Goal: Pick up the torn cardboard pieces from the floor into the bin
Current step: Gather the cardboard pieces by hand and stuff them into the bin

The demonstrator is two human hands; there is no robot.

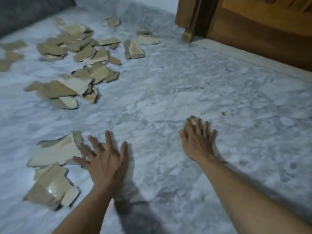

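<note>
Torn tan cardboard pieces lie scattered over the white marble floor. A large pile (79,48) spreads across the upper left, and a second cluster (67,88) sits below it. Two bigger pieces lie near my left hand: one pale piece (57,149) and one lower piece (50,188). My left hand (104,157) is spread open, its fingertips at the edge of the pale piece. My right hand (197,137) is flat with fingers apart, resting over a small scrap (193,119) that shows past the fingertips. No bin is in view.
A wooden door and frame (253,22) stand at the upper right, with a pale threshold strip (236,53) along the floor. A dark grey fabric edge (25,12) fills the upper left corner. A tiny crumb (223,113) lies right of my right hand.
</note>
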